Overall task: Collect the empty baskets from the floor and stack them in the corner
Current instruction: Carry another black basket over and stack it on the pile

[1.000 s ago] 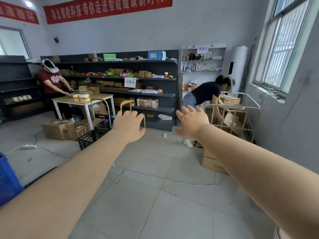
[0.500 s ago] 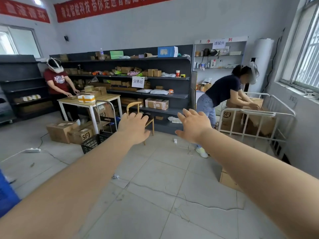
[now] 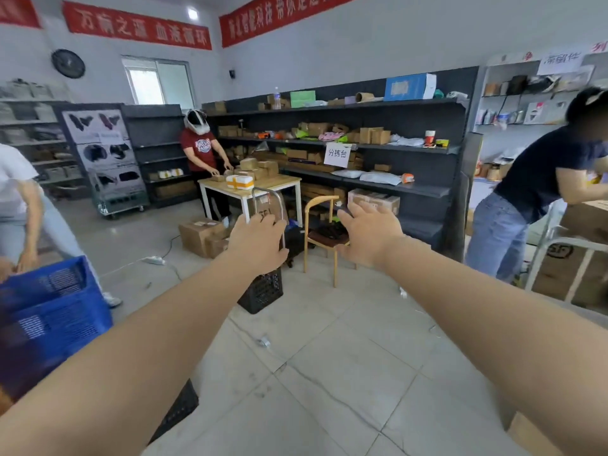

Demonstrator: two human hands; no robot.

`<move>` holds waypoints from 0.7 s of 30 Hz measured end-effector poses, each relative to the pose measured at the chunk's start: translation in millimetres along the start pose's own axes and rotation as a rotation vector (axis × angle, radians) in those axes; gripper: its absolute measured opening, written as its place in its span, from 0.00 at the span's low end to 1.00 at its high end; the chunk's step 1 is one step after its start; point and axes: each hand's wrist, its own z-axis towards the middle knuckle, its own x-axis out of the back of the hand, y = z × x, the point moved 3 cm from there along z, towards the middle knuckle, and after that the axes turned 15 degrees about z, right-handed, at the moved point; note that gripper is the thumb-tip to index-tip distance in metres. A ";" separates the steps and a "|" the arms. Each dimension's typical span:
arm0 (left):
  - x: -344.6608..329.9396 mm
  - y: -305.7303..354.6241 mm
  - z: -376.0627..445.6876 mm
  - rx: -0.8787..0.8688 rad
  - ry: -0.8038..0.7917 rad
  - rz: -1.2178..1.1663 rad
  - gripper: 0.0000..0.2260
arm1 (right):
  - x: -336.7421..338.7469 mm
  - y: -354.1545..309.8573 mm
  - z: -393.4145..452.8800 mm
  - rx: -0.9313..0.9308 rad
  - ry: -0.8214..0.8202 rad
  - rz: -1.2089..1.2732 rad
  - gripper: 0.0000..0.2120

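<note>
A black plastic basket with a metal pull handle stands on the tiled floor ahead, partly hidden behind my left hand. Both my arms stretch forward at chest height. My left hand is open, fingers relaxed, holding nothing. My right hand is open too, fingers spread, in front of a wooden chair. A blue basket sits at the left edge. The corner of another black basket shows under my left forearm.
A wooden chair stands just behind the black basket. A white table with boxes, cardboard boxes on the floor, dark shelves, a metal cart at right. Three people work around the room. A power strip lies on the floor.
The view has swung left and moved closer to the black basket and chair. The blue basket and a person at the left edge came into view. Both hands stay open and outstretched.
</note>
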 end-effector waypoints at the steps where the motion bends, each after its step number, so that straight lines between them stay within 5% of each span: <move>1: -4.8 -0.1 10.5 0.016 -0.017 0.017 0.26 | -4.1 4.1 15.3 0.024 0.000 0.009 0.35; 21: -153.6 -124.6 192.9 0.330 -0.200 0.064 0.25 | -85.0 -38.8 324.2 0.351 0.022 0.048 0.34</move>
